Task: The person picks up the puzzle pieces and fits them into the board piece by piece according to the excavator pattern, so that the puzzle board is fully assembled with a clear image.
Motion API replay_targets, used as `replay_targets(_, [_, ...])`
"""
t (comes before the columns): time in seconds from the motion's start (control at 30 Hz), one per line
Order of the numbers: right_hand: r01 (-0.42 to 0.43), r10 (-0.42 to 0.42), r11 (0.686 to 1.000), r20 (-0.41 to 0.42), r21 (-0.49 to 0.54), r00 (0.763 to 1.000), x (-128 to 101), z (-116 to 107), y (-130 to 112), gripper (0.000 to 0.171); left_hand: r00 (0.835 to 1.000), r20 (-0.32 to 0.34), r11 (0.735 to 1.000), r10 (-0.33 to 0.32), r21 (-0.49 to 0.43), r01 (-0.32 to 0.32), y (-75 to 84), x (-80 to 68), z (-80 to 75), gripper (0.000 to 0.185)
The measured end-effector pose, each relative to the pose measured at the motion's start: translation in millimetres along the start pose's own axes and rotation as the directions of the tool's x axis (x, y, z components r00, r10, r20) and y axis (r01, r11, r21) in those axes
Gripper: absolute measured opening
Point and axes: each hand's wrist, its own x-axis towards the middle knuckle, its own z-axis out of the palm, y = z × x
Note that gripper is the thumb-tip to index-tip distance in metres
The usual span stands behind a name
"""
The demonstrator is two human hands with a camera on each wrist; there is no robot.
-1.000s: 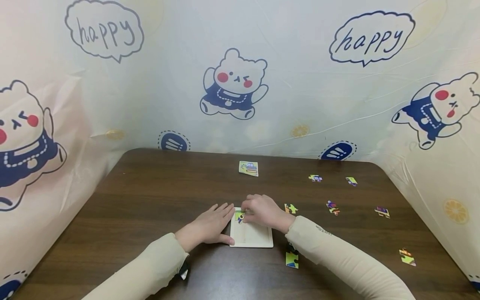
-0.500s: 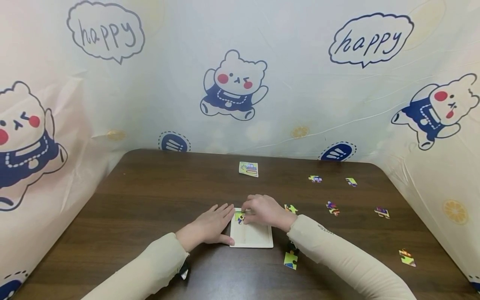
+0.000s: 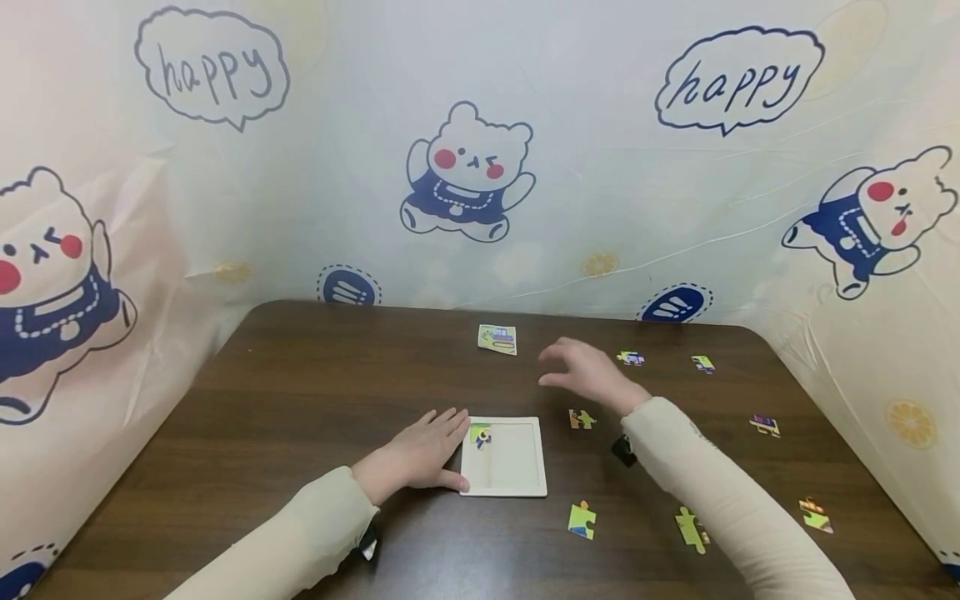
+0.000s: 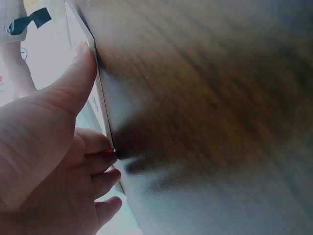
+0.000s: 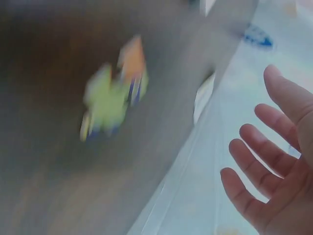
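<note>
Right hand [image 3: 588, 372]: a moment ago it pressed a piece into the tray's top-left corner; now it is lifted off, fingers spread and holding nothing, hovering over the table [image 3: 300, 392] between the reference card [image 3: 497, 337] and a loose purple piece [image 3: 631, 357]. I judge that first placement finished, with the hand free for another piece.

Left hand [image 3: 422, 450]: unmoved, flat and relaxed, fingertips and thumb against the left edge of the puzzle tray [image 3: 517, 475], steadying it.

Placed piece [image 3: 480, 434]: seated in the tray's top-left corner, green with a dark figure. The rest of the tray is bare.

Loose pieces: one just right of the tray [image 3: 581, 418], one below it [image 3: 581, 520], others scattered well apart to the right.

Views compared: the left wrist camera shows my thumb [image 4: 73, 81] lying along the tray rim, a contact the head view only hints at. The right wrist camera shows my open palm [image 5: 274, 166] and one blurred green-and-orange piece [image 5: 115, 88]; which piece, I cannot tell.
</note>
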Motion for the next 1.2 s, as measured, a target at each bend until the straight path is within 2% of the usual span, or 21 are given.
replay_targets(0.2, [-0.128,0.128,0.992,-0.037,0.019,0.991,-4,-19,52,0.040,1.000,-0.001,1.000,0.002,0.000,-0.002,0.6,-0.7,0.0,0.089])
replay_targets(0.37, [-0.239,0.242,0.968,-0.026,0.073,0.970,-17,-28,92,0.044,1.000,-0.002,1.000,0.003,-0.003,-0.003,1.5,-0.1,0.1,0.089])
replay_targets(0.5, [-0.298,0.300,0.950,-0.008,0.095,0.954,-25,-31,115,0.045,1.000,-0.001,1.000,-0.005,0.006,0.005,1.3,0.9,0.5,0.089])
replay_targets(0.7, [-0.342,0.341,0.937,0.030,0.066,0.940,-32,-28,133,0.045,1.000,0.003,1.000,-0.016,0.006,0.016,1.7,1.4,0.7,0.089])
replay_targets(1.03, [-0.369,0.372,0.928,0.130,-0.046,0.919,-32,-19,149,0.049,1.000,0.003,1.000,-0.001,-0.009,0.001,1.9,0.3,0.6,0.089])
replay_targets(1.2, [-0.373,0.377,0.926,0.135,-0.055,0.916,-31,-16,154,0.042,1.000,-0.003,1.000,0.005,0.003,-0.005,0.0,0.3,1.5,0.089])
